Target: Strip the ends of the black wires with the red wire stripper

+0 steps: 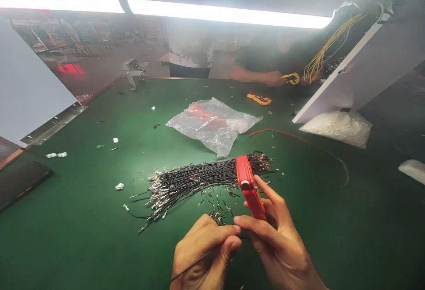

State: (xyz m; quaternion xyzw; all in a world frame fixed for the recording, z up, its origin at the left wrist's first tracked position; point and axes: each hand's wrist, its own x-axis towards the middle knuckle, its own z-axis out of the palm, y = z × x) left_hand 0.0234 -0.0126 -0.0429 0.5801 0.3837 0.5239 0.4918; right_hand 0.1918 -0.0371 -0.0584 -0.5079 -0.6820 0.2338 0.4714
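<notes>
My left hand (202,250) is closed, pinching a thin black wire (192,264) between thumb and forefinger at the bottom centre. Beside it, my right hand (282,241) grips a red wire stripper (248,188), held upright with its head pointing away from me. The right thumb or finger tip nearly meets the left fingertips, and the wire's end there is hidden. Behind both hands lies a bundle of black wires (199,175), with silvery terminals at its left end and copper ends at the right. Short wire clippings (217,210) are scattered in front of the bundle.
A clear plastic bag (212,126) with red and white contents lies behind the bundle. To its right are a red wire (292,135) and a yellow tool (259,99). A co-worker's hand (275,78) holds another yellow tool. A dark phone-like object (23,183) lies left.
</notes>
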